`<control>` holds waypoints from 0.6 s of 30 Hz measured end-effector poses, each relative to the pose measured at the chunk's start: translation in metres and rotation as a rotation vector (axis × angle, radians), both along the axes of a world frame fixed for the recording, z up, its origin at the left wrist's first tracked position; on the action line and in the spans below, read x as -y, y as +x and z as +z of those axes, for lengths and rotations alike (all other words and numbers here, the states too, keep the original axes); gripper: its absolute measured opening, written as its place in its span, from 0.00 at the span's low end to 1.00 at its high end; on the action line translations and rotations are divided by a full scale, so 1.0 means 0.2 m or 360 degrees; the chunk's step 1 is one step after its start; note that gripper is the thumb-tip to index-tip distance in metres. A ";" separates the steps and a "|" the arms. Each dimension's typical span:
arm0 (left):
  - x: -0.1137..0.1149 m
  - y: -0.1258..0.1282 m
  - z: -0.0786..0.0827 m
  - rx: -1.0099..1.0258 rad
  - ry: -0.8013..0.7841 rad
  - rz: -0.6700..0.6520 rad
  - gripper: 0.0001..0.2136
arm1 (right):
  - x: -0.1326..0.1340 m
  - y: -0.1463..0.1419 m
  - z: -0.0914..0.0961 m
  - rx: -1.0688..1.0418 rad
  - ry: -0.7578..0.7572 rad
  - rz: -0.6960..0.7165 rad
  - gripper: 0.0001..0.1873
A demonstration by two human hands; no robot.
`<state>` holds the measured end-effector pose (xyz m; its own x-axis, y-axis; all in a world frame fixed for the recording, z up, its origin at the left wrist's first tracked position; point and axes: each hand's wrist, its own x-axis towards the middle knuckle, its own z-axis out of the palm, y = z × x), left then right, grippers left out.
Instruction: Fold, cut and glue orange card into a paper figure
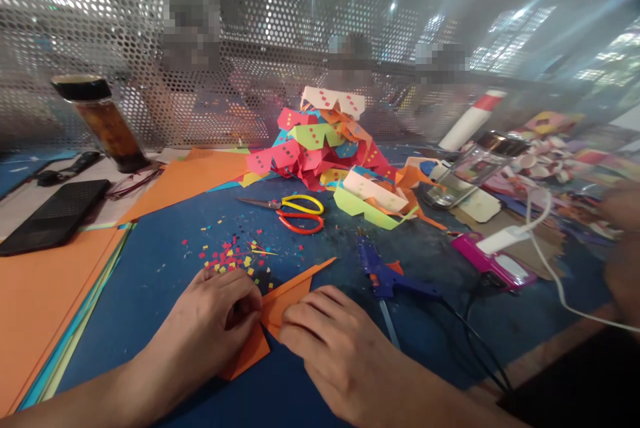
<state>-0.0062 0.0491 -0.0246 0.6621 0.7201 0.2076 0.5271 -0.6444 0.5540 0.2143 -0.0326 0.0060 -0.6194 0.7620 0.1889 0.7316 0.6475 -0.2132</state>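
Observation:
A folded piece of orange paper (283, 307) lies low on the blue table between my two hands. My left hand (213, 315) is closed on its left part, thumb and forefinger meeting at the paper. From the other side my right hand (333, 341) grips the paper with curled fingers, the thumb hidden. One narrow orange point sticks out up and to the right. Small red and yellow paper squares (235, 256) are scattered just beyond my left hand. Farther off, scissors (293, 210) with one yellow and one red handle lie apart from both hands.
A blue glue gun (383, 271) lies right of my right hand, its cord running to a pink power strip (493, 261). Cut paper masks (320, 148) are heaped at the back. Orange sheets (45, 295), a phone (55, 216) and a bottle (107, 125) occupy the left.

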 end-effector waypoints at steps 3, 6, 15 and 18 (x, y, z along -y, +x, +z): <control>0.00 0.00 0.00 -0.0010 -0.0004 0.0001 0.09 | -0.01 0.00 0.00 0.0005 -0.0011 -0.0001 0.12; 0.00 0.00 0.00 0.0007 0.0005 0.0003 0.09 | -0.01 -0.01 0.00 0.0025 0.0016 0.0019 0.10; 0.00 0.00 0.00 0.0016 0.0044 -0.0004 0.09 | -0.01 -0.01 -0.01 -0.0029 0.0078 0.0017 0.08; 0.00 -0.01 0.00 -0.0008 0.0058 -0.0016 0.10 | -0.01 -0.01 0.00 -0.0046 0.0014 -0.0021 0.08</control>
<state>-0.0072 0.0487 -0.0247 0.6704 0.7054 0.2301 0.5233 -0.6693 0.5274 0.2125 -0.0313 0.0057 -0.6034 0.7685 0.2131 0.7338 0.6396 -0.2290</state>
